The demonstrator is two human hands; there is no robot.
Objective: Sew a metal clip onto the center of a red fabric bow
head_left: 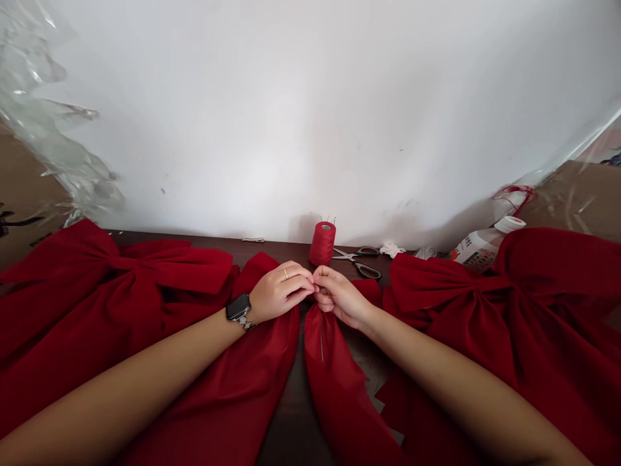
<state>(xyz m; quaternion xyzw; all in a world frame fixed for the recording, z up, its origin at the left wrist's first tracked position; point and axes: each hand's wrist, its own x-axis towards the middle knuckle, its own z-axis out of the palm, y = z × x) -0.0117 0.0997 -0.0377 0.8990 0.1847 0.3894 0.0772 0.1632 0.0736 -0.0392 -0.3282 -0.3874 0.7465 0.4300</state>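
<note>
Red bow (334, 378) lay before the spool (322, 246), its middle pinched in my closed left grip (279, 292) and right grip (342, 299).

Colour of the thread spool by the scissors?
Red; the thread spool shows best in the head view.

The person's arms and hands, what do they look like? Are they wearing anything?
Both forearms are bare, with no sleeves showing. The left hand wears a thin gold-coloured ring, and its wrist a black, rectangular smartwatch on a silvery link band. The right hand shows no ring, watch or glove.
</note>
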